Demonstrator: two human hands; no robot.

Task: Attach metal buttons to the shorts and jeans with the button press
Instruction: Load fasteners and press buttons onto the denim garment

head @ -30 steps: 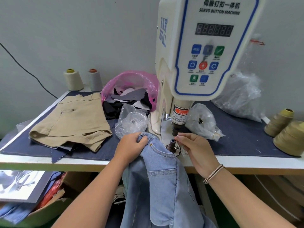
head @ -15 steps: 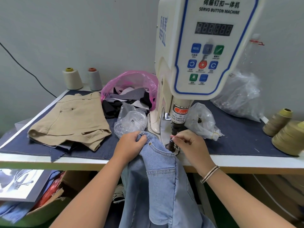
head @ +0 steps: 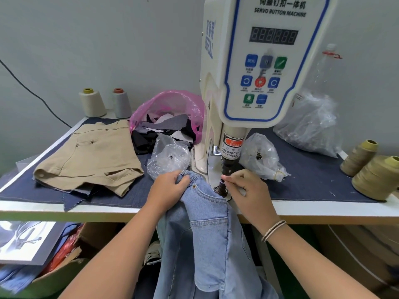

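We hold the jeans [head: 207, 229] bunched at the waistband in our left hand [head: 167, 192], fingers curled round the denim, so the fabric stays clear of the lower die [head: 221, 186] of the button press [head: 254, 67]. Our right hand [head: 246, 190] pinches something small at the die top, probably a button part we cannot make out. The khaki shorts [head: 90, 156] lie aside on the tabletop [head: 302, 209].
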